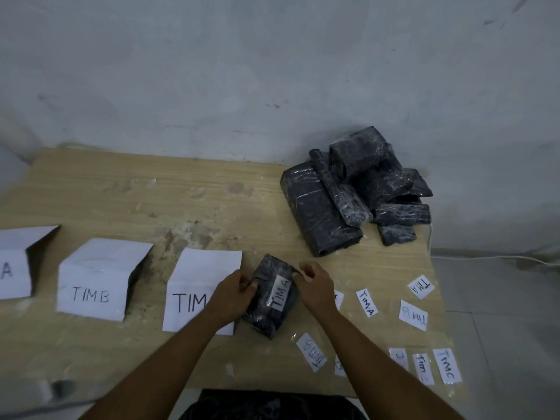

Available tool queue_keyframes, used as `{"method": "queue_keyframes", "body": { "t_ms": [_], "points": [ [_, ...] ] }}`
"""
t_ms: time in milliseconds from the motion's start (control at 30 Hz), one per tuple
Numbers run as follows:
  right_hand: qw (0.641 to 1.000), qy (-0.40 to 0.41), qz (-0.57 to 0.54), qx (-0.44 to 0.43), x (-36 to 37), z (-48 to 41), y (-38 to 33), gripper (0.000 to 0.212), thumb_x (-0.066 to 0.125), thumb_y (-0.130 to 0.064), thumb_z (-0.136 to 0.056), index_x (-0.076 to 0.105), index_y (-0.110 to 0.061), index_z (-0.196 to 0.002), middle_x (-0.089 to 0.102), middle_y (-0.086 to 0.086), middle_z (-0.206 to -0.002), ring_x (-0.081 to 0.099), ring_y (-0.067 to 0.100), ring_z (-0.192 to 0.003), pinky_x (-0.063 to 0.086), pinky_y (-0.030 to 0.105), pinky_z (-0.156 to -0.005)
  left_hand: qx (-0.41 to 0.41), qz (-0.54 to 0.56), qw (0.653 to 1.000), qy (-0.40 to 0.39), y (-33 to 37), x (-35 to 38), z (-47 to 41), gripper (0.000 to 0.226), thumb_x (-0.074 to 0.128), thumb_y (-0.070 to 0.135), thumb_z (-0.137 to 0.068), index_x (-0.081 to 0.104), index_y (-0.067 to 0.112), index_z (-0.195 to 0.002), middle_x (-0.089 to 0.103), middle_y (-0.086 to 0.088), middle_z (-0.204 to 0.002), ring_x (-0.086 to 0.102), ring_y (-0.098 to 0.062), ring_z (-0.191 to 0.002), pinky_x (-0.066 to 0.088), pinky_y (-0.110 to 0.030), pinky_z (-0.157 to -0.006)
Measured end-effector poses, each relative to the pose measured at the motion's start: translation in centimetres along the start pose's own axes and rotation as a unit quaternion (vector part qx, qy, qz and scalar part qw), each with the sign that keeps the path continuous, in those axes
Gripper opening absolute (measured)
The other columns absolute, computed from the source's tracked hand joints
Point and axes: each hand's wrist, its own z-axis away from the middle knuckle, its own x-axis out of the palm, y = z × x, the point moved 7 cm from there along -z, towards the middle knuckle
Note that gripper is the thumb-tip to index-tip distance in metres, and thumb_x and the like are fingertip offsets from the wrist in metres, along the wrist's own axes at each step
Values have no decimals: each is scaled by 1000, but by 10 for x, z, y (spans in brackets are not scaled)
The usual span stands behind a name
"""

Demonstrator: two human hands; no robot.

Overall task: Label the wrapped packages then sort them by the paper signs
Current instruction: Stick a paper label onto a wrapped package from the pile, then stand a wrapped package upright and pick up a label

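Now, the worktop (212,189) carries a pile of packages (348,192) beyond the right hand (315,286). The A sign (15,268) lies far left of the left hand (233,295), past the TIM B sign (97,283), so left is nearer. Both hands grip the package (266,301) between them, long axis pointing away, TIM A label (280,294) on top.

Open wood mid-table, clutter at both ends.
A bare strip of table (212,189) runs between the row of paper signs (97,277) on the left and the pile of wrapped packages (357,189) far right. Loose labels (367,303) cover the near right; a held package (272,295) fills the gap beside the last sign.
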Motion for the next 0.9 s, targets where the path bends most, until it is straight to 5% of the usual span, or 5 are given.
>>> {"method": "queue_keyframes", "body": {
  "t_ms": [167, 433, 567, 733, 900],
  "points": [
    [999, -25, -29, 1, 2, 9, 15, 29, 69, -12, -87, 64, -8, -116, 64, -2, -106, 58, 9, -101, 42, 2, -74, -5, -22, 1000, 4, -1, 5, -1, 25, 53, 27, -96, 51, 3, -97, 53, -7, -84, 54, -25, -84, 37, -28, -64],
    [986, 140, -91, 19, -66, -32, -6, 24, 71, -22, -86, 57, -13, -103, 60, 5, -100, 60, 24, -97, 47, 31, -81, 26, 37, 997, 57, 43, -3, -21, 10, 52, 21, -97, 49, 13, -102, 55, -4, -92, 52, -17, -77, 41, -28, -67],
    [967, 246, -66, 7, -111, -57, -20, 56, 78, -34, -78, 51, -3, -115, 50, 12, -114, 51, 27, -104, 49, 44, -90, 60, 93, 992, 59, 69, -4, -32, 22, 55, 32, -96, 53, 14, -109, 58, -1, -104, 56, -16, -97, 48, -30, -78],
    [986, 158, -13, 47, -130, -92, -27, 103, 82, -51, -67, 26, -15, -147, 24, 20, -150, 31, 36, -135, 40, 51, -106, 78, 112, 988, 67, 99, -3, -44, 16, 56, 30, -95, 55, 17, -104, 60, -1, -104, 57, -15, -96, 43, -26, -79],
    [997, 65, 2, 33, -128, -110, -31, 105, 80, -46, -73, 19, -17, -153, 26, 12, -157, 29, 32, -142, 33, 46, -112, 76, 111, 989, 67, 112, 0, -46, 14, 55, 29, -96, 56, 17, -104, 60, 1, -103, 57, -13, -95, 43, -16, -65]
  ]
}}
